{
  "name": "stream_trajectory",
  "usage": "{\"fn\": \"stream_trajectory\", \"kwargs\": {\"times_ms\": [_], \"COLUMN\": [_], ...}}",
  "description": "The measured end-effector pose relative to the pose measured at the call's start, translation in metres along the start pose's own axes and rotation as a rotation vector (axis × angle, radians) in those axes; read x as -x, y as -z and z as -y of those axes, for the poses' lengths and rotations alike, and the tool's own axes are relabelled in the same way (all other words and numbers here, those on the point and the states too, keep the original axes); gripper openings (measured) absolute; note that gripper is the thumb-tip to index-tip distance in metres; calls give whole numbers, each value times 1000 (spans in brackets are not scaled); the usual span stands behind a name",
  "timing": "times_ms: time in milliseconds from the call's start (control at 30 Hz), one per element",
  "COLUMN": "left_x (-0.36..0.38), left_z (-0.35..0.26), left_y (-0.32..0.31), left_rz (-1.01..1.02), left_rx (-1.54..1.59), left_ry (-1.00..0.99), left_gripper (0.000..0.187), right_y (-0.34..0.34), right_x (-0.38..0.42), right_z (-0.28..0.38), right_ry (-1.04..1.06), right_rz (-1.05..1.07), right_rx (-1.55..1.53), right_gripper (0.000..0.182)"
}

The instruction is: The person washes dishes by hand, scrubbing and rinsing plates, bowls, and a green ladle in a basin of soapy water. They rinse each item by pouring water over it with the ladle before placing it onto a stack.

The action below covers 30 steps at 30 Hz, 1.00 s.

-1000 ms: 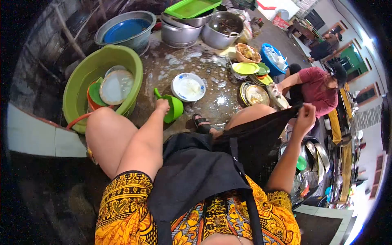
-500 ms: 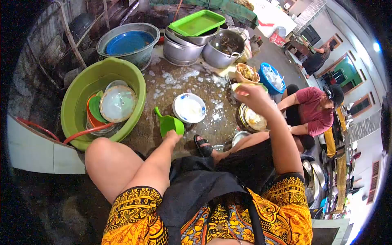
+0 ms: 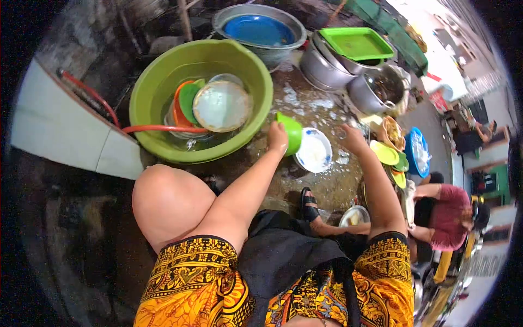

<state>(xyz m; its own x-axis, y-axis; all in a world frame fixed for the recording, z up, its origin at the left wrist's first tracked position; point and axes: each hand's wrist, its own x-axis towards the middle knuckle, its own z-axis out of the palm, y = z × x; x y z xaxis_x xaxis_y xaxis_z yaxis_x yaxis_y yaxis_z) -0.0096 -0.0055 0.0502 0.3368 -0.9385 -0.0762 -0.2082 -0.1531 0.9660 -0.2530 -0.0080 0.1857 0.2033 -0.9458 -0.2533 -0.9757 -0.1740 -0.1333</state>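
Note:
My left hand [image 3: 278,138] grips the bright green dipper [image 3: 292,134], which is tilted beside the white plate with a blue floral rim [image 3: 315,150] on the wet floor. To the right of that plate, my right hand [image 3: 353,137] hangs in the air with bent fingers; whether they hold anything is too small to tell. A large olive-green tub [image 3: 147,103] at the left holds water, a pale round plate [image 3: 222,106], and green and orange dishes. An orange hose [image 3: 158,128] runs over its rim.
Metal pots [image 3: 321,68] with a green tray [image 3: 357,43] stand at the back, near a grey basin with blue inside [image 3: 259,30]. At the right are yellow-green plates [image 3: 384,153], a blue basin [image 3: 417,155] and a person in a red shirt [image 3: 451,212].
The view has turned left. The dipper in my left hand has moved up and tilted close to the floral plate. My right hand has come down toward that plate's right side.

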Motion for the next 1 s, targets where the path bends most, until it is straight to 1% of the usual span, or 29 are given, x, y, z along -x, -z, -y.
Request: {"fn": "stream_trajectory", "kwargs": {"times_ms": [33,67,100,133,167,200,233,267,300,333,367,400,433,467,500,533,567,600,667,733,767,800,833,900,933,1000], "left_x": [0,2,2,-2,-8,-14,-22,-22,-21,-20,-25,-33,-39,-40,-40,-40,-36,-31,-20,-10,-4,2,4,1,-2,-7], "left_z": [-26,-59,-79,-83,-85,-85,-81,-86,-98,-104,-98,-90,-83,-82,-81,-80,-74,-65,-40,-5,9,14,23,34,39,63], "left_y": [19,41,55,59,61,63,63,71,83,92,94,95,95,97,99,101,102,98,84,57,43,38,37,46,49,47], "left_rz": [-23,87,196,176,251,328,381,369,407,447,442,483,523,516,527,539,544,541,843,1039,1049,1056,1056,1094,1089,1017], "left_rx": [-2,260,525,527,716,907,937,939,997,1055,1059,1248,1437,1442,1452,1460,1346,1350,702,320,202,85,87,-210,-207,-150], "left_ry": [11,120,222,226,302,374,413,416,515,616,618,642,660,658,605,553,551,548,416,324,392,460,461,313,313,252], "left_gripper": [32,32,34,34,34,35,33,33,33,34,34,33,33,33,38,43,38,38,39,36,30,25,25,24,24,22], "right_y": [-12,-23,-28,-34,-35,-38,-39,-33,-28,-22,-14,-3,10,21,26,25,26,27,21,28,23,18,13,-4,-14,-28], "right_x": [-6,-10,-9,-10,-13,-20,-26,-30,-33,-35,-36,-38,-41,-44,-47,-57,-69,-82,-106,-114,-122,-130,-135,-144,-149,-156], "right_z": [-4,-5,5,13,19,27,33,44,53,61,70,82,95,109,123,136,148,160,182,226,243,258,270,286,293,299], "right_ry": [-60,12,66,118,177,227,246,262,269,325,381,385,191,0,-10,-3,-22,-41,202,215,215,204,194,167,139,171], "right_rz": [-29,-65,-133,-199,-282,-447,-500,-555,-550,-566,-580,-576,-399,-220,-287,-284,-366,-451,-431,-243,-241,-146,-54,-30,-5,-11], "right_rx": [-31,-115,-170,-227,-176,-126,-85,-44,-45,75,195,196,87,-19,21,23,-17,-57,-133,-29,-30,85,202,242,280,327], "right_gripper": [61,79,86,93,101,96,87,79,79,65,52,52,41,31,28,28,30,33,38,31,31,28,26,24,23,24]}}
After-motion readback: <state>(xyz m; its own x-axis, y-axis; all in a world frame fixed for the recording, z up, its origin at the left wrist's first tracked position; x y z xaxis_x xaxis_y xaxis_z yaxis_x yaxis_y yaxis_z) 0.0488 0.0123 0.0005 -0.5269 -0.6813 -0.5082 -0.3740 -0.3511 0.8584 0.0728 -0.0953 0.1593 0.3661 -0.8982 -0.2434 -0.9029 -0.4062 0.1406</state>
